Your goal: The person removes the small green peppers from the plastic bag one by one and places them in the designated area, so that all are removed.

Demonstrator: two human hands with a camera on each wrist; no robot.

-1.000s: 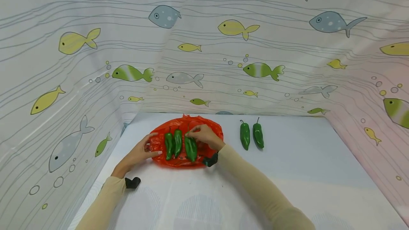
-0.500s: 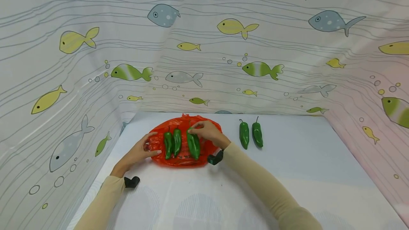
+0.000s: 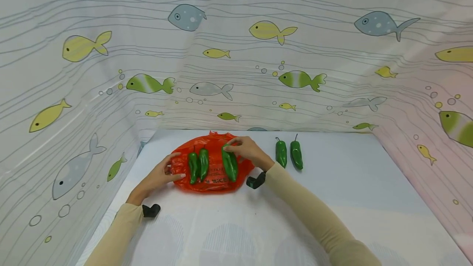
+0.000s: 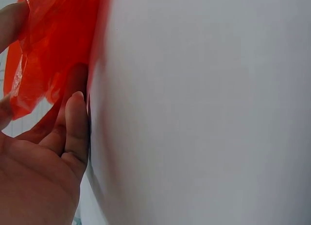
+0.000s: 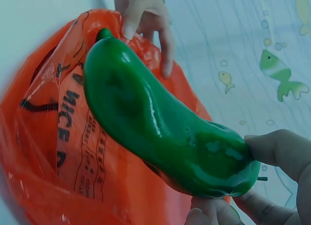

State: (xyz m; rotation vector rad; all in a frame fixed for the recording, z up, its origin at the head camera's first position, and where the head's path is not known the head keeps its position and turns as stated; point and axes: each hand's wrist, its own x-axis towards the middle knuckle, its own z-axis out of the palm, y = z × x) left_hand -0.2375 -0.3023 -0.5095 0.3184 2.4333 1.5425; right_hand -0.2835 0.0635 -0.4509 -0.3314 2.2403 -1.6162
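Note:
A green pepper [image 5: 160, 123] hangs stem end up from my right hand [image 3: 248, 151], which pinches it near the stem between thumb and fingers. It is over the right part of a red plastic bag [image 3: 218, 186] with dark print. My left hand [image 3: 160, 175] grips the bag's left edge, thumb on one side and fingers reaching under the film in the left wrist view. Two more green peppers, one on the left [image 3: 194, 167] and one beside it [image 3: 203, 164], lie close together on the bag. Part of the bag's right side is hidden behind my right hand.
To the right of the bag, two green peppers, one nearer [image 3: 281, 154] and one farther right [image 3: 296, 155], lie side by side on the white table [image 3: 351, 184]. A fish-patterned curtain [image 3: 244, 69] encloses the table at the back and sides.
My right hand has moved right and slightly up with the pepper, widening the gap to the two on the bag. More print shows on the bag. My left hand has stayed at its edge.

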